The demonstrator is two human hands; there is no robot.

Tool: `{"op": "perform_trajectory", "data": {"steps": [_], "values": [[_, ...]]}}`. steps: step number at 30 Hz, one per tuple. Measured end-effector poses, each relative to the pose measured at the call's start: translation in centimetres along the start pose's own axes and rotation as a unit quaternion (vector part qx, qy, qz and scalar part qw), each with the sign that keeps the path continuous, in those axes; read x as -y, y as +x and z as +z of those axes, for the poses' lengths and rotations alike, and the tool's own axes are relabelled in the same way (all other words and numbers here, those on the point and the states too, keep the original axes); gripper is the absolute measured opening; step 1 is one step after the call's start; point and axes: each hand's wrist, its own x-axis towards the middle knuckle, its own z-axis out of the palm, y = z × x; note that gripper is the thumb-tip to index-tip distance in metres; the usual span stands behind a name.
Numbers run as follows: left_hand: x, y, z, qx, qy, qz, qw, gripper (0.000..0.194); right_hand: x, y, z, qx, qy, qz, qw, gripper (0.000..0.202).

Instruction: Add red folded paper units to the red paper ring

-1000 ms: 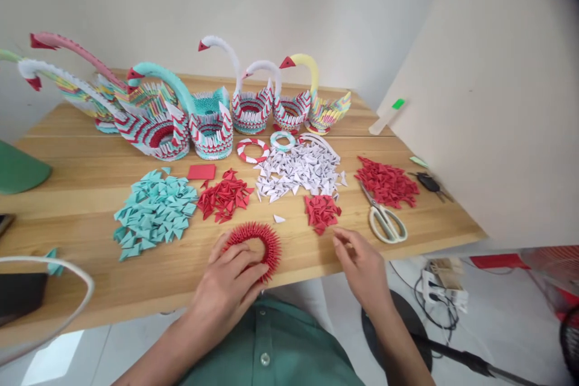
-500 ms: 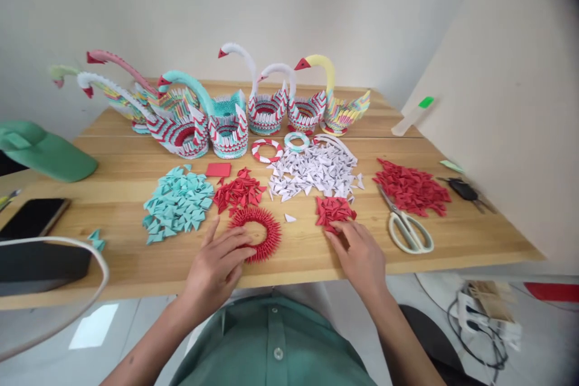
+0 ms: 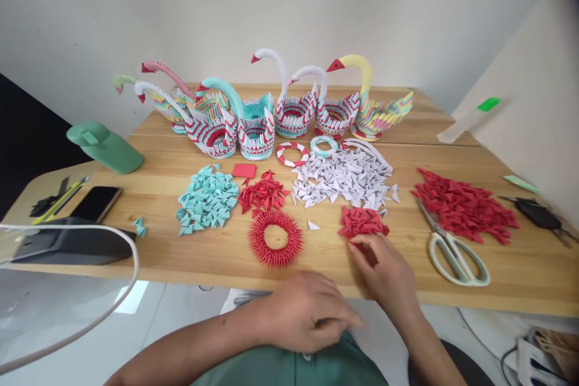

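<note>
A round ring of red folded-paper pieces, spiky around its rim, lies flat on the table with no hand on it. My left hand hovers over the front table edge, slightly blurred; its fingers are loosely bent, a gap shows beside the thumb, and nothing is seen in it. At the near side of a small red paper pile, my right hand pinches a red folded-paper piece, mostly hidden by the fingertips. One white paper triangle lies between ring and pile.
Several paper swans line the back. Closer are piles of teal, white and red pieces, plus scissors. A green bottle, a phone and a white cable are at left.
My left hand has left the red ring and moved right and toward my body. My right hand stays at the small red pile. The view has shifted, moving everything rightward.
</note>
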Motion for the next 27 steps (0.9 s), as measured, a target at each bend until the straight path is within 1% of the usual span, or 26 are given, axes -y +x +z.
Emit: {"op": "perform_trajectory", "data": {"steps": [3,6,8,10,13,15,16,19,21,24,27], "values": [[1.3,1.6,0.8,0.026,-0.034,-0.015,0.999,0.029,0.0,0.6,0.0,-0.013,0.033,-0.008,0.999,0.025],[2.1,2.5,1.1,0.021,-0.075,-0.063,0.995,0.028,0.1,0.8,-0.3,-0.03,0.095,-0.022,0.995,0.018],[2.3,2.8,1.1,0.009,-0.103,-0.102,0.989,0.028,0.4,0.6,-0.7,-0.045,0.127,0.005,0.991,0.013],[2.2,3.0,1.1,-0.015,-0.148,-0.15,0.977,0.027,1.0,0.3,-1.1,-0.055,0.146,0.052,0.986,0.01],[2.1,3.2,1.4,-0.076,-0.242,-0.233,0.939,0.02,2.3,0.0,-1.6,-0.075,0.171,0.103,0.977,0.006],[2.2,3.3,1.6,-0.126,-0.309,-0.269,0.904,0.016,3.0,0.0,-1.7,-0.081,0.197,0.118,0.97,0.001],[2.3,3.4,1.8,-0.147,-0.342,-0.278,0.886,0.017,3.3,0.1,-1.7,-0.086,0.216,0.117,0.966,0.001],[2.6,3.7,1.8,-0.19,-0.424,-0.293,0.836,0.03,3.8,0.2,-1.8,-0.104,0.259,0.109,0.954,0.007],[2.7,3.9,1.7,-0.203,-0.453,-0.295,0.816,0.035,3.9,0.2,-1.9,-0.105,0.269,0.101,0.952,0.009],[2.5,4.2,1.5,-0.218,-0.489,-0.293,0.792,0.036,4.2,-0.1,-1.9,-0.102,0.262,0.085,0.956,0.011],[2.1,4.4,1.6,-0.232,-0.543,-0.291,0.753,0.033,4.5,-0.5,-1.8,-0.113,0.242,0.079,0.96,0.014]]}}
